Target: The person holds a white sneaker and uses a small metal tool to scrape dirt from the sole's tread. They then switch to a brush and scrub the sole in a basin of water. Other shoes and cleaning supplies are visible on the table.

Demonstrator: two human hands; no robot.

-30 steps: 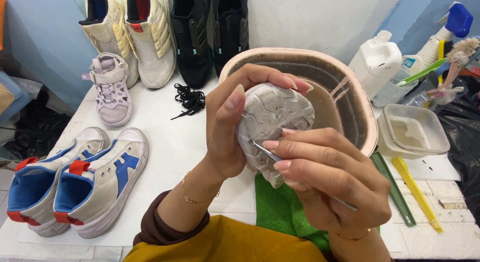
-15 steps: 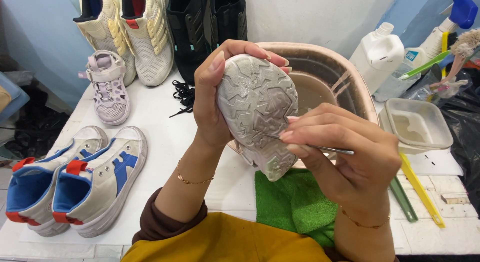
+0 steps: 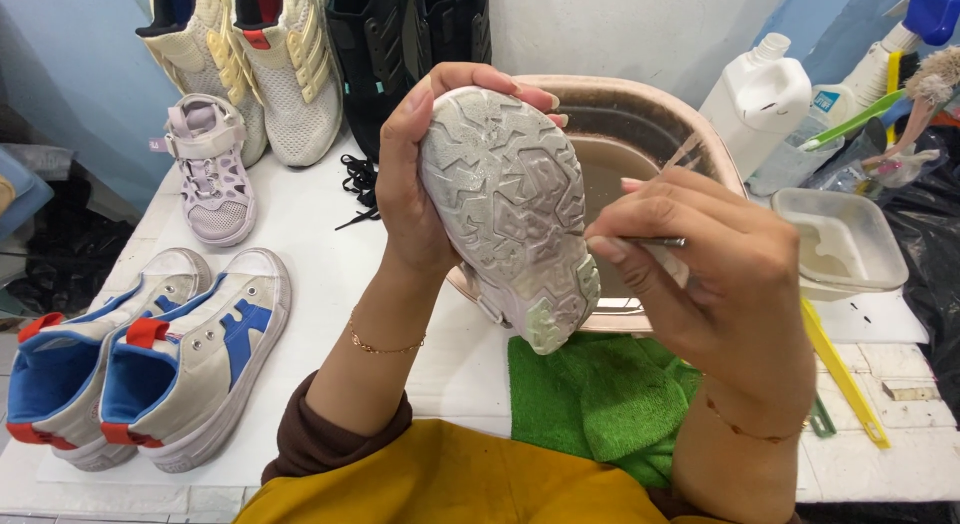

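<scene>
My left hand grips a small child's shoe by its toe end, sole turned up toward me, showing a dirty grey tread. My right hand pinches a thin metal pick beside the right edge of the sole; the tip is hidden behind my fingers. Both hands hover over the near rim of a pink basin holding murky water.
A green towel lies under the hands. Blue-and-white sneakers, a lilac child's shoe, cream and black sneakers and black laces sit left. A white jug, plastic tub, brushes and yellow tool stand right.
The shoe has been raised and tilted so its whole sole faces me. My right hand with the pick moved up from the sole's lower middle to its right edge.
</scene>
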